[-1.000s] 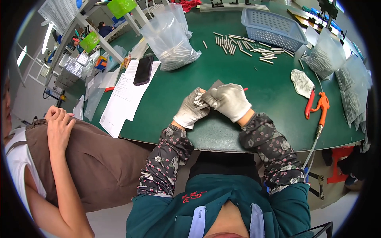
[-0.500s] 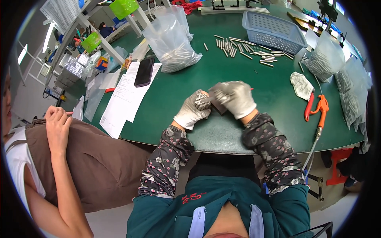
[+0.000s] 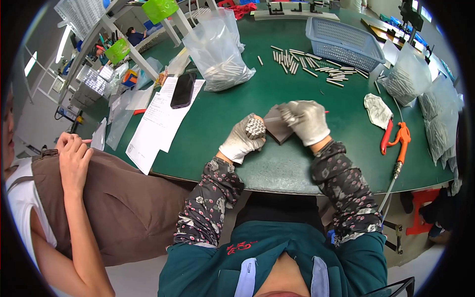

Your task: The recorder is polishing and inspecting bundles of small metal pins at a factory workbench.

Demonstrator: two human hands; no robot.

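Note:
My left hand, in a pale work glove, is closed round a bundle of metal pins whose round ends face up. Just right of it a dark brown block rests on the green table. My right hand, gloved too, is curled at the block's right side, its fingertips over the block's edge. Whatever those fingers pinch is too small or hidden to name. A red tip of some thin object shows beyond the right hand. Farther back, loose metal pins lie scattered on the table.
Behind the pins stands a blue plastic basket. Clear bags of pins stand at the back left and right. A phone lies on papers. At right are a loose glove and an orange air gun. A co-worker sits at left.
My right hand has moved right, off the bundle's side, uncovering more of the brown block. The ends of the pins in my left hand show more fully. The view has shifted slightly.

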